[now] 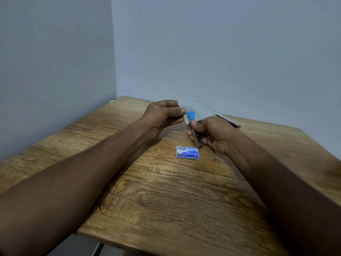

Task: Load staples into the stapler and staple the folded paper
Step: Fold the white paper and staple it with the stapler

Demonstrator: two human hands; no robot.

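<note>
Against a corner of pale blue-grey walls, a wood-grain tabletop (147, 191) fills the head view, with a blue staple box (187, 152) lying flat near its middle, a small loose strip of staples (213, 157) just right of it, and a folded paper (208, 112) lying at the far edge by the wall. Above the box, the right hand (214, 134) grips a metal stapler (193, 133) with a blue tip, tilted nearly upright and lifted off the tabletop. Just left of that tip, the left hand (163, 115) is curled with thumb and fingertips pinched together beside the stapler; whether it holds anything I cannot tell.
</note>
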